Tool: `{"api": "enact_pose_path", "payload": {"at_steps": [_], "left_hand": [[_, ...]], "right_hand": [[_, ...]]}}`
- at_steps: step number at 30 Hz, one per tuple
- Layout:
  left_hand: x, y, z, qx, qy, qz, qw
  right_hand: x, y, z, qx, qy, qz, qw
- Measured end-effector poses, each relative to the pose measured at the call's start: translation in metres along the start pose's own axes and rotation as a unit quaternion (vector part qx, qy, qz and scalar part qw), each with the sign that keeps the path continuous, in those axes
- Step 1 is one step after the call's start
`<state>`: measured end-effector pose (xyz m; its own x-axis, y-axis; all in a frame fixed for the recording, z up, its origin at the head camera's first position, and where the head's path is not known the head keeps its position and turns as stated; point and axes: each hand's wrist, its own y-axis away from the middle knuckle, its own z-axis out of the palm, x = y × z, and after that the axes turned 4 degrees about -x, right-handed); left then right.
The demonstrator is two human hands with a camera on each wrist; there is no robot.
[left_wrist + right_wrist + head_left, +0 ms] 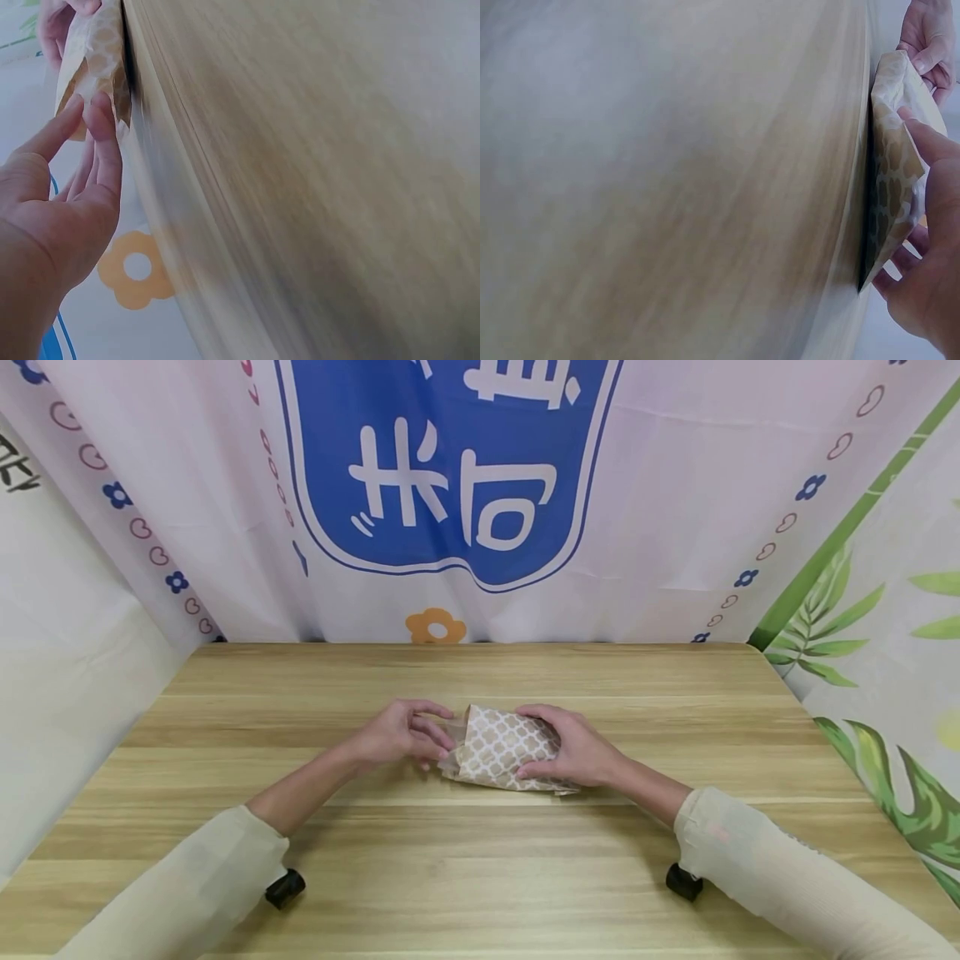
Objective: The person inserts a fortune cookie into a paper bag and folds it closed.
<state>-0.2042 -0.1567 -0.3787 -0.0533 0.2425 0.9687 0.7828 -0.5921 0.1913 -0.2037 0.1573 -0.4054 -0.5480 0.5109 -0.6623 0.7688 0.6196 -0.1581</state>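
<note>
A brown paper bag [506, 747] with a white lattice print lies on its side on the wooden table, its mouth turned left. My right hand [573, 747] grips its closed end, the thumb on the near side and fingers across the far side. Thin translucent plastic [452, 764] sticks out of the mouth. There my left hand [408, 735] pinches the plastic between thumb and fingers. In the left wrist view the left thumb and forefinger tips meet the mouth of the bag [97, 49]. What lies deeper inside is hidden by the paper.
The wooden table [480, 868] runs back to a white curtain [675, 527] with a blue printed sign and flowers. A leaf-patterned wall covering [847, 635] hangs at the right. Black wrist devices [285, 888] show under both pale sleeves [187, 877].
</note>
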Motion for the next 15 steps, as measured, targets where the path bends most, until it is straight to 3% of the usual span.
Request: {"api": "enact_pose_path", "payload": {"at_steps": [15], "left_hand": [[0.003, -0.006, 0.013, 0.037, 0.01, -0.014, 0.9992]], "right_hand": [[0.0, -0.001, 0.0, 0.004, -0.016, -0.004, 0.9998]]}}
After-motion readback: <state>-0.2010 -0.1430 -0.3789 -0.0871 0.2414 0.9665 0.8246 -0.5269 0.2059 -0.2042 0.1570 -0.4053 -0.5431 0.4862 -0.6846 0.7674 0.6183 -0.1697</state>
